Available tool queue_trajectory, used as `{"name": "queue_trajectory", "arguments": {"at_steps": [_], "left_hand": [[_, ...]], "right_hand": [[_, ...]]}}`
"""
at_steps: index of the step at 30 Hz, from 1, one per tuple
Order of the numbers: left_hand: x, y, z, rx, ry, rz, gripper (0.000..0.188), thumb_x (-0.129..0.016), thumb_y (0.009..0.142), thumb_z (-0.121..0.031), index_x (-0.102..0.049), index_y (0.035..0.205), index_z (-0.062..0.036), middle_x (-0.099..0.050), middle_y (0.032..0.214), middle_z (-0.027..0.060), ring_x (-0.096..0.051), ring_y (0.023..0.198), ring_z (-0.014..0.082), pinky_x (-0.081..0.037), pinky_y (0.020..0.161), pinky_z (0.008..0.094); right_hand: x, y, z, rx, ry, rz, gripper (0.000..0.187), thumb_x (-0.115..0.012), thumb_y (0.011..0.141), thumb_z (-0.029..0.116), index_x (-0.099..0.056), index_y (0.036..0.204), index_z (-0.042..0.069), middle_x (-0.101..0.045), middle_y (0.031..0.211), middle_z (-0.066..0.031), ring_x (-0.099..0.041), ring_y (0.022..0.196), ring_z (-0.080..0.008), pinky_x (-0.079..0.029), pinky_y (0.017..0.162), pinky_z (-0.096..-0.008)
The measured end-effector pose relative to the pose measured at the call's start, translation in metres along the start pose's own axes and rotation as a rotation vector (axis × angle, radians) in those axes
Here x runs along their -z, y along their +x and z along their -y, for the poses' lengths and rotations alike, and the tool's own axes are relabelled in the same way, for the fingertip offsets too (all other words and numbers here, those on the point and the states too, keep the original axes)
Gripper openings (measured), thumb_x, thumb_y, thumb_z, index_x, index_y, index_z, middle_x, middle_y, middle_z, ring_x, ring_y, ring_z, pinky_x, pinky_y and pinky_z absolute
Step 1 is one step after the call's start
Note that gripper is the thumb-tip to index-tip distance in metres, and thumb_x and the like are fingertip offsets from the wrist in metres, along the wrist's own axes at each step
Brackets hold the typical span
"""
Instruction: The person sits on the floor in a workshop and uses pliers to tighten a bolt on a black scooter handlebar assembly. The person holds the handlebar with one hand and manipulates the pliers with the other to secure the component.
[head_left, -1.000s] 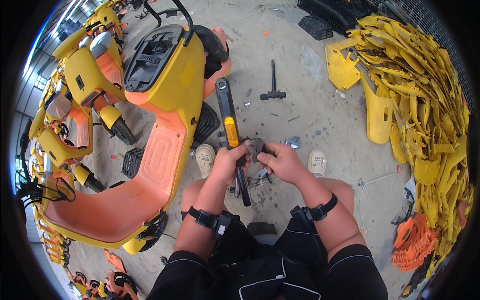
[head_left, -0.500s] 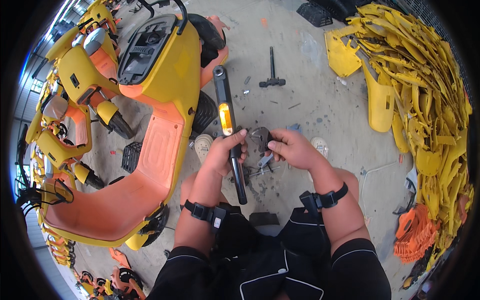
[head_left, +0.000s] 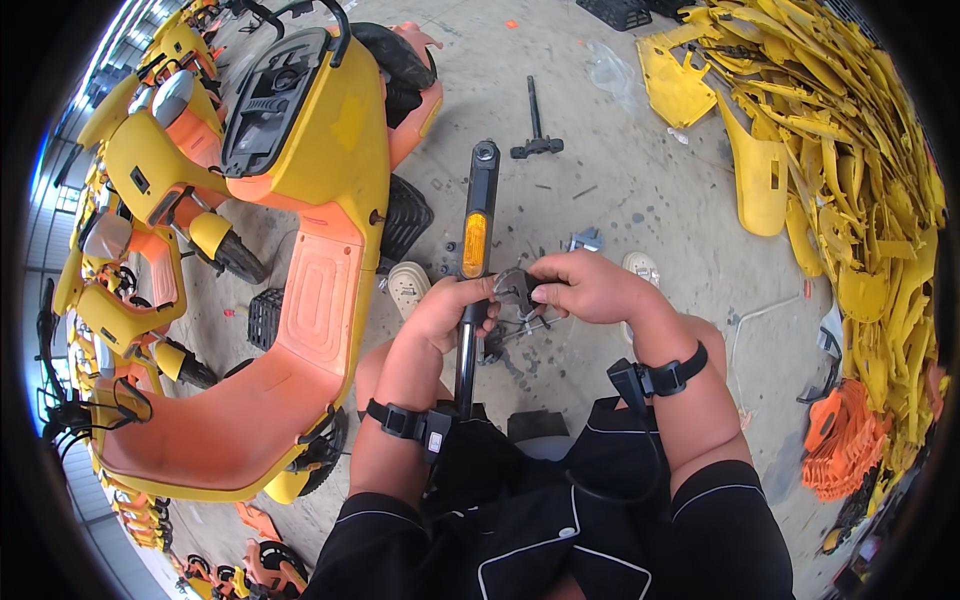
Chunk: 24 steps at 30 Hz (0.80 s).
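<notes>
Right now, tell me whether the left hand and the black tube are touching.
Touching: the head view shows the left hand closed around the black tube, with no gap visible.

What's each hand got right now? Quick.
Left hand: closed around the long black tube.
Right hand: closed, fingers pinching a dark curved piece.

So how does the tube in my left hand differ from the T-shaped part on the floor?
The tube is in your left hand; the T-shaped part lies on the floor. The tube has an orange reflector; the T-shaped part has a crossbar. Both look dark.
</notes>
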<state>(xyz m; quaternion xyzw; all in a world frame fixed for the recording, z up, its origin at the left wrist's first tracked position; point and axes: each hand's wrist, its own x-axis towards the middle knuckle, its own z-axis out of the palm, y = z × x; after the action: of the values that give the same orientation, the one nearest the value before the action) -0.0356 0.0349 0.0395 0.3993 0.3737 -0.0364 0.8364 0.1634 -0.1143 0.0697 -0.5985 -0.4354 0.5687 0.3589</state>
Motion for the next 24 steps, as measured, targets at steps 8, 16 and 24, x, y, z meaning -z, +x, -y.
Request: {"name": "queue_trajectory", "arguments": {"at_steps": [8,16,24], "left_hand": [[-0.0008,-0.0002,0.0002,0.011,0.002,0.011,0.032,-0.070,0.091,-0.032,-0.064,0.094,-0.0014,-0.061,0.072,0.0068,-0.058,0.056,0.0161,-0.043,0.048,0.0253],[-0.0038,-0.0020,-0.0002,-0.030,0.020,-0.036,0.029,-0.070,0.091,-0.030,-0.065,0.094,-0.0014,-0.060,0.072,0.0054,-0.058,0.058,0.0155,-0.043,0.049,0.0255],[-0.0036,-0.0021,0.0006,-0.057,0.000,-0.044,0.027,-0.071,0.090,-0.028,-0.065,0.094,-0.0011,-0.060,0.071,0.0060,-0.057,0.057,0.0161,-0.042,0.048,0.0262]], "right_hand": [[-0.0008,-0.0010,0.0024,-0.022,0.020,-0.042,0.023,-0.071,0.090,0.015,-0.065,0.107,0.000,-0.069,0.083,-0.0032,-0.055,0.065,-0.0087,-0.047,0.060,-0.0262],[-0.0015,0.0017,0.0011,-0.030,-0.020,-0.067,0.027,-0.080,0.084,0.020,-0.065,0.097,0.001,-0.066,0.077,-0.0013,-0.054,0.062,-0.0077,-0.045,0.057,-0.0266],[-0.0061,-0.0003,0.0025,0.043,0.025,-0.135,0.029,-0.078,0.086,0.021,-0.068,0.103,0.000,-0.065,0.078,-0.0014,-0.053,0.065,-0.0080,-0.045,0.059,-0.0260]]}}
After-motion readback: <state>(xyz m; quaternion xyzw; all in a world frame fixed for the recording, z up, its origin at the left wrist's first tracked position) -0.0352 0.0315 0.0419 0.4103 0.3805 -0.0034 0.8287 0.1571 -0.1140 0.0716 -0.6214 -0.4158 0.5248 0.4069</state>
